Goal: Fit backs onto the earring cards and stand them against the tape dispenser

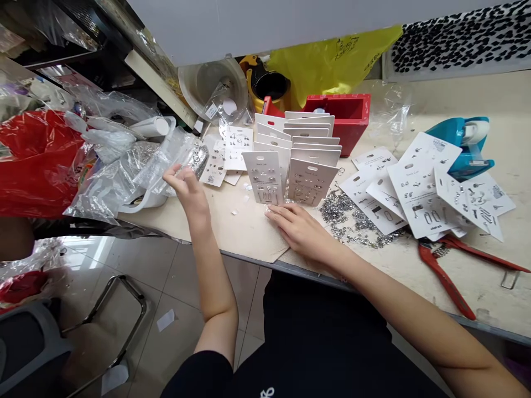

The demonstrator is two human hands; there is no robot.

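Note:
My left hand [191, 199] is raised over the table's front edge, fingers bent and apart, with nothing visible in it. It is nearest a clear plastic bag [194, 157] of small metal pieces. My right hand [296, 225] lies on the table with its fingers stretched out, fingertips just in front of two rows of upright earring cards. The front left card [263, 176] and front right card [310, 179] carry several small earrings each. Beside the right hand spreads a pile of loose silver earring parts [352, 218]. Whatever is under the fingertips is hidden.
Loose earring cards [418, 190] overlap on the right, near a teal tape dispenser [460, 146] and red-handled pliers [446, 276]. Behind the rows stand a red bin [352, 124] and a pale bucket [191, 83]. Plastic bags [112, 171] crowd the left; a chair [33, 342] stands below.

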